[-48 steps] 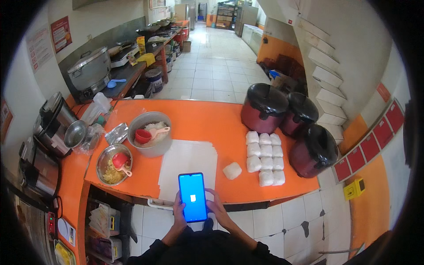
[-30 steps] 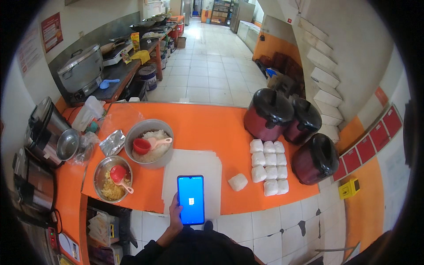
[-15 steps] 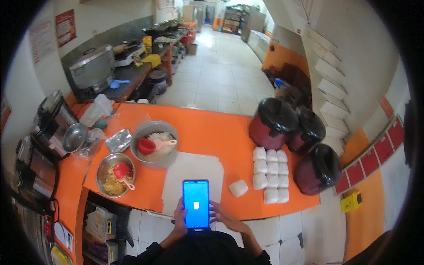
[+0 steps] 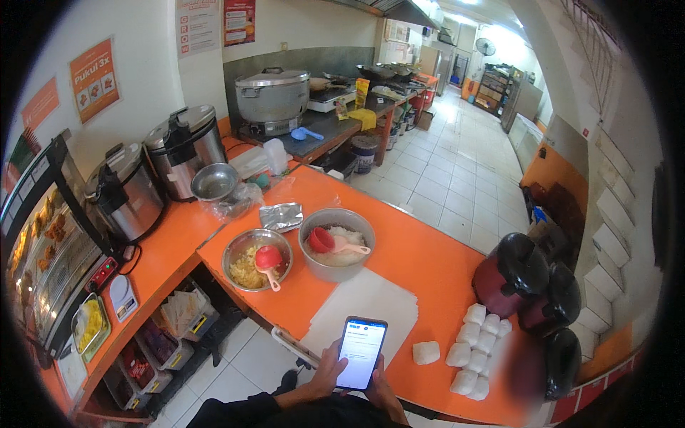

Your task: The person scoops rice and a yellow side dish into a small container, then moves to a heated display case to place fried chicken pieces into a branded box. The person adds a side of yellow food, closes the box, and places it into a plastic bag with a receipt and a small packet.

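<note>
A smartphone (image 4: 362, 353) with a lit, mostly white screen is held upright between my hands at the table's near edge. My left hand (image 4: 328, 372) is closed around its left side, the thumb along the edge. My right hand (image 4: 382, 392) grips the lower right side; most of its fingers are hidden behind the phone. Beyond the phone lie white paper sheets (image 4: 394, 299). A single white wrapped packet (image 4: 426, 352) sits to the right, near rows of similar packets (image 4: 469, 333).
On the orange table (image 4: 428, 264) stand a pot of rice (image 4: 371, 239) and a steel bowl of yellowish food (image 4: 227, 257), each with a red scoop. A foil bundle (image 4: 281, 217) lies behind. Dark red rice cookers (image 4: 511, 274) are right; a glass display case (image 4: 53, 242) is left.
My view has swung left, showing more of the left counter. The phone's screen went from blue to mostly white. My right hand, fingers spread beside the phone before, now holds its side.
</note>
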The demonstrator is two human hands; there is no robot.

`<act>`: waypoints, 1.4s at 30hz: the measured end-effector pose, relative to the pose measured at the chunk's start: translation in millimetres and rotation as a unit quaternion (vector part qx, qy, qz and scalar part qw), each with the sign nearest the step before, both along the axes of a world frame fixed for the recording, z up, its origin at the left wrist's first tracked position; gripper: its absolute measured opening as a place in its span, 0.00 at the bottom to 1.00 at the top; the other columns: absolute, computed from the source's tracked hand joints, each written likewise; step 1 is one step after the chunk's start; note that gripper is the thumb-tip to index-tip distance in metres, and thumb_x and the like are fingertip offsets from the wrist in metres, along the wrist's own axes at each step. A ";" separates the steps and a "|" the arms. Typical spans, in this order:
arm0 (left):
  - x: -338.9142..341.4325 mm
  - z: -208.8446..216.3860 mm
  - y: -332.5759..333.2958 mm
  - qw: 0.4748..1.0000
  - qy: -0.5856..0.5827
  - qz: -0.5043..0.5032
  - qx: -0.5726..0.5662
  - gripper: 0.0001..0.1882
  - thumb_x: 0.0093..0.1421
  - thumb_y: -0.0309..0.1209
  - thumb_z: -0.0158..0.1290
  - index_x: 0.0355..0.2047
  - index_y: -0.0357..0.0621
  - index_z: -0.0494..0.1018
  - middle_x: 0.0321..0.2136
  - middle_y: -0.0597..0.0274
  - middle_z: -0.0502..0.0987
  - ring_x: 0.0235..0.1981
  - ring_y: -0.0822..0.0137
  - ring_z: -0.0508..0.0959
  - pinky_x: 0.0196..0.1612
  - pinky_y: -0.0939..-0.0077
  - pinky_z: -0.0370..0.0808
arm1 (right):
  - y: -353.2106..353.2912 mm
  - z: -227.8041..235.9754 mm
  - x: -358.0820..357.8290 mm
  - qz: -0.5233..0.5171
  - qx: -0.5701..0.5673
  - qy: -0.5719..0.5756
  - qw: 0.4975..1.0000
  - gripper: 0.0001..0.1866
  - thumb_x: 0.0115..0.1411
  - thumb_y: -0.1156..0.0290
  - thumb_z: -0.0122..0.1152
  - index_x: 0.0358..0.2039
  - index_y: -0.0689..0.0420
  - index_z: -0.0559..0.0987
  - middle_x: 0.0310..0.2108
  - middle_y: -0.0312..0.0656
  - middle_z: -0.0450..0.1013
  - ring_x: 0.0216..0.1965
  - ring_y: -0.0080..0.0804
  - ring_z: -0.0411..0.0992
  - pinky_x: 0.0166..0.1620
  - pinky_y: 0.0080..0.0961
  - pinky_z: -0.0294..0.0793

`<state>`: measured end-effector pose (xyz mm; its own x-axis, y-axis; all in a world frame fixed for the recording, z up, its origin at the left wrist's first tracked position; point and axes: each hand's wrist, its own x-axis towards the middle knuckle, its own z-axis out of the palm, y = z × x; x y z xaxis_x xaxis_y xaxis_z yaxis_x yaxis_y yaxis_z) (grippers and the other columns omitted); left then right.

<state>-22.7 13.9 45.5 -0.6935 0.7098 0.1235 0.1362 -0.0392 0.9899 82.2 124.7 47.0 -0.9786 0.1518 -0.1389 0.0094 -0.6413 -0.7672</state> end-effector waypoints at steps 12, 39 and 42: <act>1.7 -29.8 -3.1 0.979 -0.164 -0.122 0.028 0.34 0.65 0.45 0.36 0.62 0.37 0.41 0.57 0.44 0.55 0.59 0.54 0.57 0.61 0.60 0.54 | -5.7 -5.8 10.7 -0.057 0.014 -0.100 0.993 0.51 0.47 0.42 0.63 0.59 0.53 0.44 0.54 0.56 0.54 0.48 0.51 0.67 0.32 0.43 0.80; -417.4 -18.3 -34.9 0.718 0.588 -0.294 -0.227 0.30 0.47 0.25 0.53 0.54 0.54 0.64 0.55 0.59 0.63 0.53 0.54 0.67 0.50 0.54 0.65 | -90.2 -116.7 -229.3 -0.360 0.529 -0.394 0.660 0.26 0.57 0.53 0.57 0.46 0.62 0.68 0.40 0.52 0.72 0.40 0.49 0.71 0.42 0.39 0.71; -432.6 -31.3 -23.9 0.688 0.611 -0.336 -0.198 0.32 0.47 0.26 0.54 0.55 0.55 0.63 0.54 0.60 0.65 0.53 0.56 0.67 0.49 0.56 0.66 | -94.8 -114.3 -240.9 -0.306 0.562 -0.424 0.641 0.27 0.58 0.52 0.53 0.47 0.63 0.67 0.41 0.55 0.67 0.41 0.54 0.68 0.44 0.44 0.70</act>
<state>-455.3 -10.0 14.2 0.2595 0.9654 0.0275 0.9599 -0.2609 0.1027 -158.7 30.0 -67.4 -0.3327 0.9418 -0.0484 0.7395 0.2287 -0.6331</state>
